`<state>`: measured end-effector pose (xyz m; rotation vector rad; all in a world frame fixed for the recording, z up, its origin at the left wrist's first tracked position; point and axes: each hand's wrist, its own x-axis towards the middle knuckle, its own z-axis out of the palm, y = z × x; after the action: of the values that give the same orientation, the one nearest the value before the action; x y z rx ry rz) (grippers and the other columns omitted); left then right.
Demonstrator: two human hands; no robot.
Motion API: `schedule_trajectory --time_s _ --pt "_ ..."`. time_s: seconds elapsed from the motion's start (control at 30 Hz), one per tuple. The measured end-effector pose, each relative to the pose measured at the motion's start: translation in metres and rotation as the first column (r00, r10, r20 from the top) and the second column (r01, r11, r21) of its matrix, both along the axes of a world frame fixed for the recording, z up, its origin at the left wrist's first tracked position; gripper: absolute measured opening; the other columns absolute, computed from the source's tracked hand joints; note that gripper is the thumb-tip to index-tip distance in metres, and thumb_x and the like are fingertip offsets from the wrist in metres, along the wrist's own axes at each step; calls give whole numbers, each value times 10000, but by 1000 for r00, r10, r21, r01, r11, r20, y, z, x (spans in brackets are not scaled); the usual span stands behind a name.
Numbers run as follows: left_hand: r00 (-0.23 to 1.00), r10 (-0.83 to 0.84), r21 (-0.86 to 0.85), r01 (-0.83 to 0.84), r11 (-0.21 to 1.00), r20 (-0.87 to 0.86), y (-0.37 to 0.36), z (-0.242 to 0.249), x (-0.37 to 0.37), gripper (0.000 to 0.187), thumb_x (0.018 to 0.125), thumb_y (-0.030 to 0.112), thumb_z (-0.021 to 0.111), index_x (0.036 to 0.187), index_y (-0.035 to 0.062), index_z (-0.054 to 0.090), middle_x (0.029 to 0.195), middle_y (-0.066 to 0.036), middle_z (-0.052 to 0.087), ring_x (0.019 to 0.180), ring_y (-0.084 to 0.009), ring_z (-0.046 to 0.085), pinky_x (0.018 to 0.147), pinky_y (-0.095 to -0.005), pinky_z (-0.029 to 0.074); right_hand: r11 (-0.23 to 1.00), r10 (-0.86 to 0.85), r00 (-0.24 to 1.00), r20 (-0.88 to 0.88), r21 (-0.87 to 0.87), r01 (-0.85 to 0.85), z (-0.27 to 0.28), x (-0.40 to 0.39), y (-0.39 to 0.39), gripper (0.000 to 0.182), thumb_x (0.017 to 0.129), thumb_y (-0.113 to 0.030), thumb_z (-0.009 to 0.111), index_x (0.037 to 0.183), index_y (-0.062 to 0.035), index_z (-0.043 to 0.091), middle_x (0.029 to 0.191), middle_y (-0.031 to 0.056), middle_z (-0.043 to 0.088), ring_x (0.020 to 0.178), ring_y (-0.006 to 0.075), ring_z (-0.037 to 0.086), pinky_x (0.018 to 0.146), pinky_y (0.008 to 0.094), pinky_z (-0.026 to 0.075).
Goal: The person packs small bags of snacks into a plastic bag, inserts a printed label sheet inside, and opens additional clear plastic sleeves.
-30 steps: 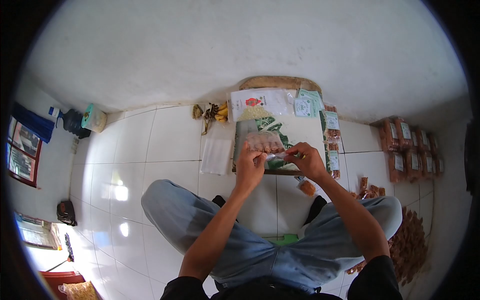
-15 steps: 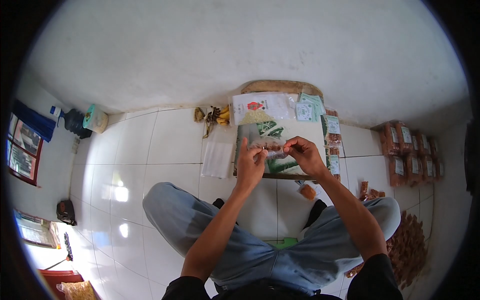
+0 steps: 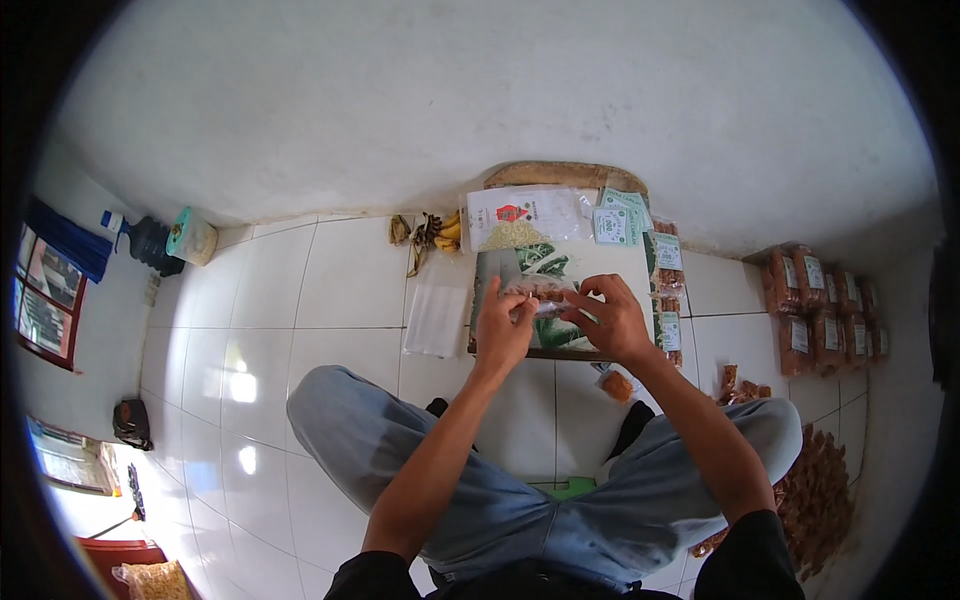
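Note:
A clear plastic bag with brown snack pieces point(image 3: 541, 291) lies low over the small table point(image 3: 625, 280), its two ends between my hands. My left hand point(image 3: 504, 325) pinches the bag's left end, thumb against the fingers. At the opposite end, my right hand point(image 3: 610, 318) is closed on the plastic with bent fingers. The exact grip of the fingertips is too small to make out. Behind the hands lie a printed plastic bag point(image 3: 520, 218) and several green-and-white labels point(image 3: 612, 225). Flat clear plastic bags point(image 3: 436, 312) rest on the floor to the left.
Filled labelled packs point(image 3: 668, 262) line the table's right edge. More stacked packs point(image 3: 825, 335) stand by the right wall, above a heap of small brown packets point(image 3: 815, 495). Bananas point(image 3: 447, 235) lie left of the table. An orange-brown packet point(image 3: 617, 385) sits between my feet.
My right hand has shifted slightly, its fingers now lower and further over the bag's right end. The left hand stays almost where it was.

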<state>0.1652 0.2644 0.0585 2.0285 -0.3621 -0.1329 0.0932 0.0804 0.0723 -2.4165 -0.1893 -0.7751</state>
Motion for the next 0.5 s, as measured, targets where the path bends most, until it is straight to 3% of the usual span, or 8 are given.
schedule_trajectory --time_s 0.03,0.13,0.37,0.5 --pt "1000 -2 -1 2 1000 -5 0 0 -1 330 903 278 665 1033 -23 705 1473 -315 357 1320 -402 448 1056 -398 400 994 -4 998 64 -111 11 1 0 0 283 694 -135 836 962 -115 747 903 24 621 812 216 590 721 351 494" --pt "1000 5 -6 -6 1000 -29 -3 1 -2 361 888 293 672 1068 -18 707 1460 -307 392 1343 -388 435 1078 -395 370 980 4 996 93 -198 14 4 -1 -1 269 683 -116 828 937 -106 739 882 26 637 824 211 602 702 351 487" --pt "1000 8 9 -8 1000 -20 -4 -1 1 360 884 290 677 1064 -19 708 1457 -296 402 1335 -376 448 1060 -384 391 991 63 989 134 -121 -47 -9 2 -5 228 703 -108 794 914 -101 709 880 19 641 808 215 603 678 370 462" --pt "999 -29 -9 28 1000 -42 -4 1 2 347 893 291 670 1014 -32 709 1465 -298 378 1289 -398 477 1047 -398 410 986 52 998 44 -159 -45 -4 1 -6 168 741 -93 754 901 -94 707 877 17 617 836 223 578 728 356 431"
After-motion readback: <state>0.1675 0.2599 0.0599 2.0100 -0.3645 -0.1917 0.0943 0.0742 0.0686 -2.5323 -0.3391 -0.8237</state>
